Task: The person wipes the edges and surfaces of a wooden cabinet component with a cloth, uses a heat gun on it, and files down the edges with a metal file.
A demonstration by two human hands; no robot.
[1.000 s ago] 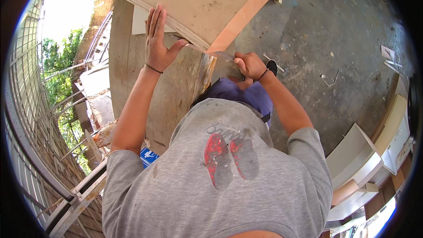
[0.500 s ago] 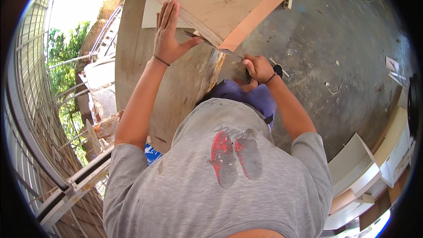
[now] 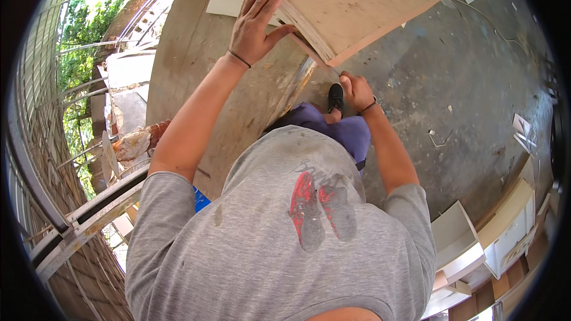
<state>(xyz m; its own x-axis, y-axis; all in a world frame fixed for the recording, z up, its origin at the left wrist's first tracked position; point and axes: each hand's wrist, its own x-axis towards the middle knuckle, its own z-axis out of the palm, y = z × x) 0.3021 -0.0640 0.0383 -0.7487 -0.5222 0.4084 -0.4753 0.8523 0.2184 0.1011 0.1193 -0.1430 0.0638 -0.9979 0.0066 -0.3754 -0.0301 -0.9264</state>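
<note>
A large, pale wooden box-like panel piece (image 3: pixel 357 6) with smudges on its face fills the top middle, one corner pointing towards me. My left hand (image 3: pixel 259 27) lies along its left edge, fingers stretched and thumb spread out towards the tool. Beside the near corner, my right hand (image 3: pixel 357 91) is closed around the end of a long thin flat tool (image 3: pixel 309 49), perhaps a file. Its dark blade runs along the panel's left edge up to my left thumb. The handle is mostly hidden in my fist.
A worn wooden tabletop (image 3: pixel 184 83) spreads below the panel on the left. Metal grating (image 3: pixel 44 65) stands at far left. Scraps, including a bent strip (image 3: pixel 440 138), litter the concrete floor (image 3: pixel 410 107). White cabinet parts (image 3: pixel 455 232) stand at lower right. My shoe (image 3: pixel 336 96) is below the corner.
The panel's near corner now appears further right in view. My left hand has shifted right and slightly up along the edge; the right hand, still on the tool, sits closer to the corner.
</note>
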